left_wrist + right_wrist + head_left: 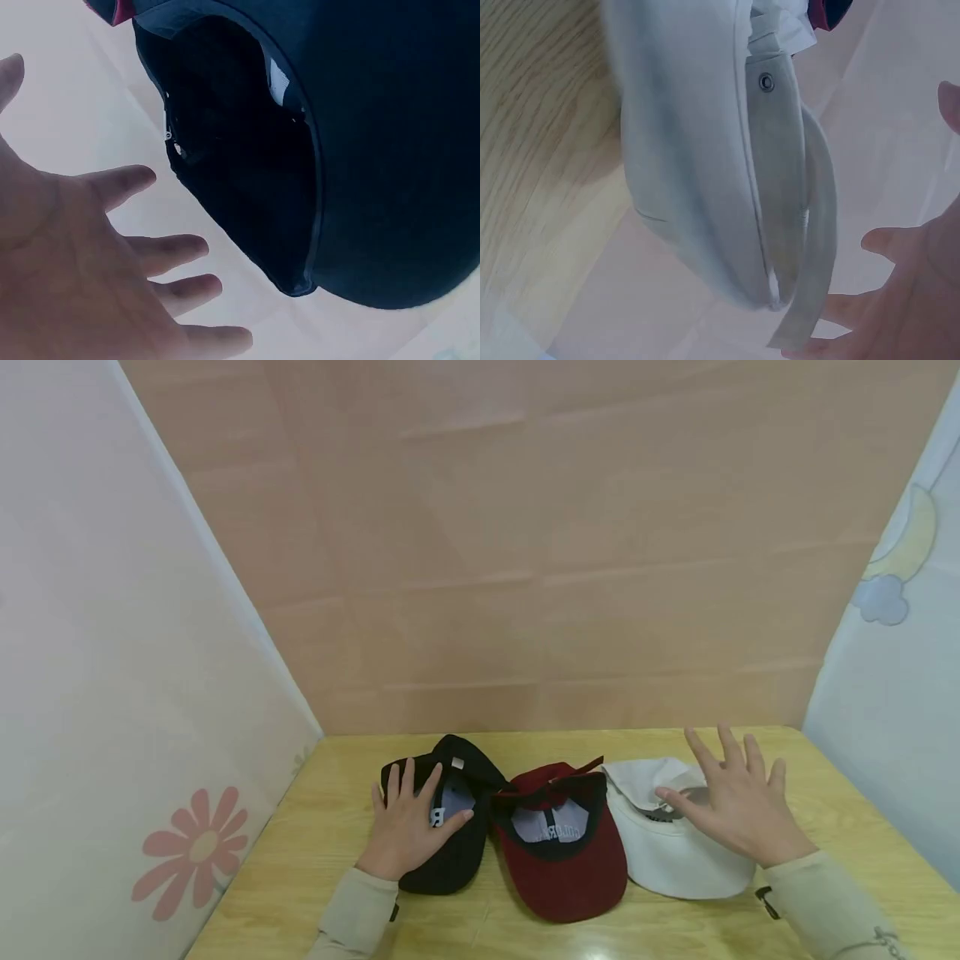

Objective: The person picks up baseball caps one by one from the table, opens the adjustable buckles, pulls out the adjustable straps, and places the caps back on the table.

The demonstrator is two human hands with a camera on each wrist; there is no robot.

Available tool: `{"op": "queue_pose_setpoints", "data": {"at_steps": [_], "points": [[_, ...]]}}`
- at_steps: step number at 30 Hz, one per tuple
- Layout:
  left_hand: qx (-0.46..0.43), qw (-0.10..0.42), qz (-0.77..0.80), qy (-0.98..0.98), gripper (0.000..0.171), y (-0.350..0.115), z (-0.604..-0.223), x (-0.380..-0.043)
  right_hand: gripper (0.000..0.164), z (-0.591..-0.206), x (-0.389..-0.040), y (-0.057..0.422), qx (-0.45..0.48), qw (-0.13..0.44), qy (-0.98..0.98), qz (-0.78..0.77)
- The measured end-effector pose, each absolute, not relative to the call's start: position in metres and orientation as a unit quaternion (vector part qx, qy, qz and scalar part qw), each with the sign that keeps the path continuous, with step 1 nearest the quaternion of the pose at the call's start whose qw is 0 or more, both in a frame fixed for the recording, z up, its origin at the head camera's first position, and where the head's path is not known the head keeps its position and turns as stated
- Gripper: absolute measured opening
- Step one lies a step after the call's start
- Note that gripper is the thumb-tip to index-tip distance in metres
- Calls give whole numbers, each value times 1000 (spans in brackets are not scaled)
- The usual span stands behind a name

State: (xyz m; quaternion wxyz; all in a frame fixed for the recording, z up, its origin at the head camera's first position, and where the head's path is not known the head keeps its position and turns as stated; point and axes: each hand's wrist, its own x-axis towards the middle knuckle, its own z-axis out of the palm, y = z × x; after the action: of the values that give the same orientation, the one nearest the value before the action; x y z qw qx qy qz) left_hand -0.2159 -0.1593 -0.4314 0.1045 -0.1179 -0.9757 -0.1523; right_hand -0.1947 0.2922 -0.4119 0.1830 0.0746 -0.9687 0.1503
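Three caps in a row on a wooden table (315,835); clock directions take 12 as the top of each view. In the head view, the black cap (457,857) lies leftmost, hollow side facing the viewer, its brim toward 6 o'clock and its long axis running nearly 12 to 6. Beside it at 3 o'clock, the red cap (566,878) points its brim between 5 and 6, a strap end jutting toward 2 o'clock; pale lettering shows on its lining. Farther toward 3 o'clock, the white cap (675,862) has its long axis running from about 11 to 5, brim at 5. The left hand (407,831) is over the black cap, fingers widely spread between 12 and 1, thumb toward 2; it grips nothing, and the left wrist view shows a gap between fingertips and cap. The right hand (738,810), likewise widely spread and gripping nothing, is over the white cap, fingers toward 11, thumb toward 10. In the right wrist view, its fingers lie at 5 o'clock, close to the white cap's loose strap (821,217); whether they touch cannot be told.
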Motion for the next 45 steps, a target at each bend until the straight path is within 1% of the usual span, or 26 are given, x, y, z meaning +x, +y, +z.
{"op": "queue_pose_setpoints", "data": {"at_steps": [4, 7, 10, 15, 22, 29, 31, 33, 36, 39, 45], "points": [[-137, 97, -173, -971, 83, -159, -430, -217, 97, -410, -192, 288, 78, 183, -969, 150], [-158, 101, -214, -959, 75, -159, -427, -220, 97, -408, -191, 283, 81, 183, -968, 151], [-166, 120, -254, -945, 70, -157, -420, -225, 96, -406, -191, 277, 86, 184, -967, 153], [-145, 150, -273, -939, 57, -154, -407, -239, 94, -402, -189, 265, 97, 197, -964, 152], [-127, 126, -300, -937, 53, -143, -402, -265, 91, -398, -187, 250, 110, 187, -964, 157], [-128, 109, -215, -962, 47, -137, -416, -277, 90, -400, -187, 231, 125, 170, -964, 161], [-126, 115, -190, -967, 45, -136, -421, -277, 89, -399, -186, 226, 130, 165, -964, 163], [-129, 132, -170, -968, 43, -136, -427, -278, 89, -399, -185, 222, 132, 162, -964, 166], [-133, 174, -143, -965, 35, -137, -432, -278, 89, -400, -184, 218, 132, 157, -964, 169], [-134, 204, -124, -962, 26, -138, -436, -278, 89, -403, -184, 216, 133, 157, -963, 174], [-129, 222, -118, -959, 14, -142, -437, -278, 87, -404, -183, 210, 140, 159, -961, 177]]}}
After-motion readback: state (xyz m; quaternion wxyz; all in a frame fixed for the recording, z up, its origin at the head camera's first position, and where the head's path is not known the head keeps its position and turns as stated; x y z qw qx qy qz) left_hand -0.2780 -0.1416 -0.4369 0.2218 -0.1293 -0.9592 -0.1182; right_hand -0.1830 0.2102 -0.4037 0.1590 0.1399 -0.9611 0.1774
